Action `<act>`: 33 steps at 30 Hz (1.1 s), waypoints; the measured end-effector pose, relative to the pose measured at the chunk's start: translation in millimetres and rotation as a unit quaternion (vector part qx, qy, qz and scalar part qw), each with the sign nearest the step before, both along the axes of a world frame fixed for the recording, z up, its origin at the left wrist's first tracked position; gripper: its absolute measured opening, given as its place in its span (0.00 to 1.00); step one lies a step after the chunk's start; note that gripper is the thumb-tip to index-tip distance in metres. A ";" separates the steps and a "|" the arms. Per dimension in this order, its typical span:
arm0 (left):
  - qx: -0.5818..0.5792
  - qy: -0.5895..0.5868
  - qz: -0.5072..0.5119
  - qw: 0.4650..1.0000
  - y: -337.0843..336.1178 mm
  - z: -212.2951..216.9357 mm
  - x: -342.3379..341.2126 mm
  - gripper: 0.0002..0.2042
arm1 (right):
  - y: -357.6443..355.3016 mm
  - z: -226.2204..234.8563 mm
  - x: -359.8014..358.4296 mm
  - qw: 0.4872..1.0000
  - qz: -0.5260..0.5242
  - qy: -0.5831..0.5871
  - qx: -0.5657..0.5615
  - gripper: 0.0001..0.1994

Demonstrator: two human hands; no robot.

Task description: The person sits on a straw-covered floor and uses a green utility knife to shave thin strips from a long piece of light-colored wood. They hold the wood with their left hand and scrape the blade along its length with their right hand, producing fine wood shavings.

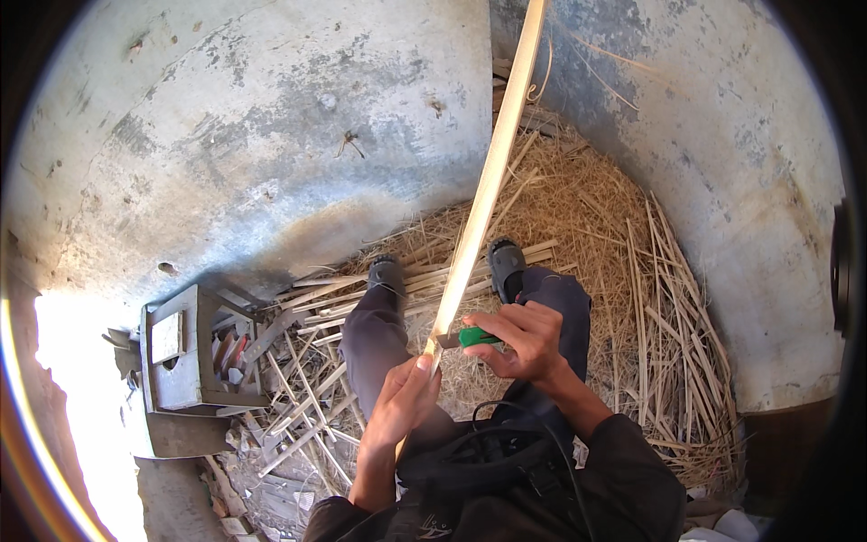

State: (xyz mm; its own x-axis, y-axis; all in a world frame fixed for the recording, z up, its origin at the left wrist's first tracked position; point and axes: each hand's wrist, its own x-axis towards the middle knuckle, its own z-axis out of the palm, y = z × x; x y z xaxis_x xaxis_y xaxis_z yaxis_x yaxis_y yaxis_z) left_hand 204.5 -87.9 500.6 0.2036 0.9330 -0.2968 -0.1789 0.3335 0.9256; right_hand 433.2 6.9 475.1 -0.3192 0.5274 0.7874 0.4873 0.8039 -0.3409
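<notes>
A long, pale split strip of wood or bamboo [488, 185] slants up from my lap, past my feet and out at the top edge. My left hand [403, 395] is closed around its lower part, the thumb lying along it. In my right hand [528, 339] is a knife with a green handle [477, 337]. Its short blade [447, 341] touches the strip just above my left thumb. Thin curled shavings [542, 77] hang off the strip near its upper end.
Fine shavings [587, 199] heap up beyond my feet. Many narrow strips [691, 361] lie along the right wall, more [312, 406] at left. A grey wooden box [176, 361] holding odds and ends stands at left. Weathered walls [298, 117] enclose the corner.
</notes>
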 end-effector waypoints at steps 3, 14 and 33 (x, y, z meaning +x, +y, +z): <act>0.006 0.005 0.004 1.000 0.5 -0.8 1.0 0.25 | -2.7 6.6 0.9 1.000 -0.004 -0.010 -0.007 0.17; 0.132 0.273 0.113 0.946 -7.2 3.7 -11.2 0.24 | 34.2 -13.2 38.0 0.968 -0.095 0.167 -0.160 0.14; 0.182 0.322 0.125 0.921 -5.2 14.1 18.5 0.14 | -2.4 -11.4 -10.1 0.983 0.084 0.085 -0.139 0.16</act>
